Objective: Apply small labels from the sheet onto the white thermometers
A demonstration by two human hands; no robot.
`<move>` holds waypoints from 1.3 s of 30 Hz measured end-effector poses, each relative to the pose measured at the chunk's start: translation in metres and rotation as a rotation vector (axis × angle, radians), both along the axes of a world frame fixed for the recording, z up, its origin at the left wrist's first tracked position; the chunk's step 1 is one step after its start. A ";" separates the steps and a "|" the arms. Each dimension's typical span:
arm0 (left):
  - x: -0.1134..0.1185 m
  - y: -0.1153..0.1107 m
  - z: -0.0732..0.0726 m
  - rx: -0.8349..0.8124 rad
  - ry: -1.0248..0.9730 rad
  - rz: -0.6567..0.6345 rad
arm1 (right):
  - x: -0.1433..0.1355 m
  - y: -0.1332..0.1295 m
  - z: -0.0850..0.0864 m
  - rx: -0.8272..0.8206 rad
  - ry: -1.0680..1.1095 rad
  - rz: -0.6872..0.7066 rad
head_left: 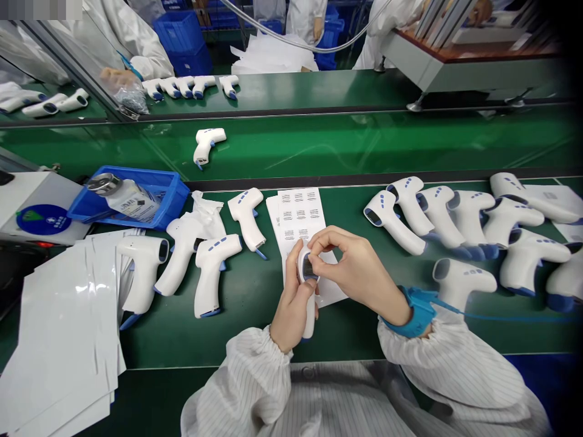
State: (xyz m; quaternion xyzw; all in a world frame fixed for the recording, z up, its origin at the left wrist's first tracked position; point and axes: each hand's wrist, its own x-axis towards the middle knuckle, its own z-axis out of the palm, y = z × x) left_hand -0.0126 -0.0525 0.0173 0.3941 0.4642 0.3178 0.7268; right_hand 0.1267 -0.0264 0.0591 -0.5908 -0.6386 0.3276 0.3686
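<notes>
My left hand point(294, 301) is wrapped round a white infrared thermometer point(308, 321), its handle pointing toward me and its dark screen facing up. My right hand point(353, 262) wears a blue wrist strap point(416, 311). Its thumb and forefinger are pinched together at the screen's edge; whatever lies between the fingertips is too small to make out. Beneath both hands lies a white sheet of printed labels point(301, 209). To the left stand several more thermometers, the closest being one with blue buttons point(214, 270). Another group of thermometers point(396, 224) lies to the right.
A blue tray point(175, 193) holds a labelled bottle point(132, 200) at the left. White sheets point(68, 328) are piled in front of it. Beyond the bench runs a green belt point(341, 142) carrying one thermometer point(208, 145). Co-workers in white sit across it.
</notes>
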 end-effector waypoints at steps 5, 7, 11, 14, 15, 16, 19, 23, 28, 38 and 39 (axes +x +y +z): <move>0.000 0.000 -0.001 -0.002 -0.003 0.001 | 0.000 0.001 0.001 -0.020 -0.035 0.002; 0.000 -0.001 -0.001 0.002 0.000 -0.006 | -0.001 0.001 0.001 -0.026 -0.041 -0.003; 0.000 -0.002 -0.001 0.016 0.007 -0.016 | -0.001 0.001 0.002 -0.025 -0.064 -0.004; 0.000 -0.002 -0.003 0.013 0.007 -0.026 | -0.002 0.001 0.002 -0.029 -0.079 -0.009; 0.000 -0.002 -0.003 0.016 0.006 -0.027 | -0.002 0.001 0.002 -0.032 -0.083 -0.013; -0.001 -0.002 -0.003 0.020 0.004 -0.027 | -0.002 0.001 0.002 -0.034 -0.086 -0.018; 0.000 -0.001 -0.002 0.031 0.004 -0.024 | -0.003 0.001 0.002 -0.036 -0.097 -0.026; 0.003 0.001 0.003 0.040 -0.029 0.026 | -0.004 0.000 0.006 -0.040 -0.126 -0.006; 0.008 0.005 0.012 0.162 0.023 0.157 | -0.008 -0.006 0.016 0.011 -0.161 0.008; 0.000 0.004 0.031 0.343 0.166 0.228 | 0.004 -0.017 0.019 -0.043 0.224 -0.015; 0.000 0.004 0.032 0.356 0.188 0.227 | 0.004 -0.017 0.019 -0.019 0.197 -0.027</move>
